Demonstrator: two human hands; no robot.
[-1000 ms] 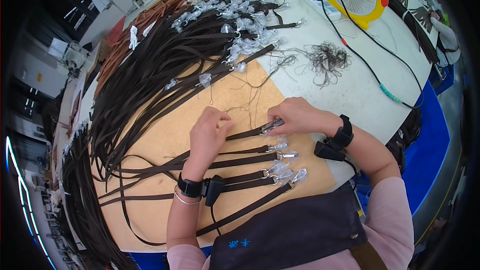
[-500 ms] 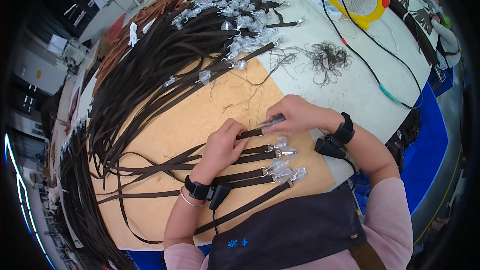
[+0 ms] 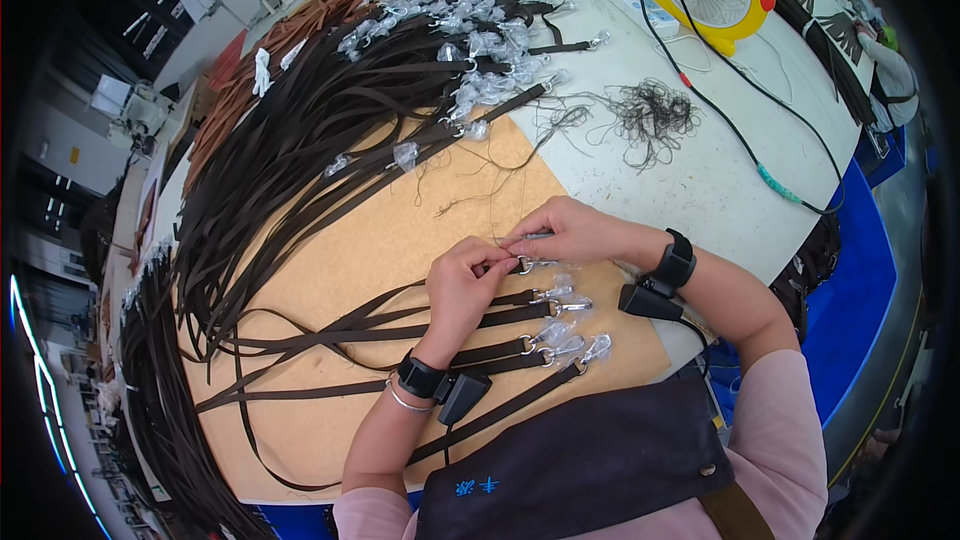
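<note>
Both hands meet at one metal clasp: the left hand pinches its ring, the right hand pinches its tip. Its dark strap runs leftward across the tan board. Four finished straps lie below. The left hand has moved right since earlier.

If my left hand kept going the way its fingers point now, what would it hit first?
Likely the right hand: the left hand points up-right at it, fingertips nearly meeting over the metal ring of a dark brown strap.

A dark brown strap lies flat on the tan board — its metal clip pinched between both hands. Four like straps lie just below it, clips wrapped in clear plastic.
</note>
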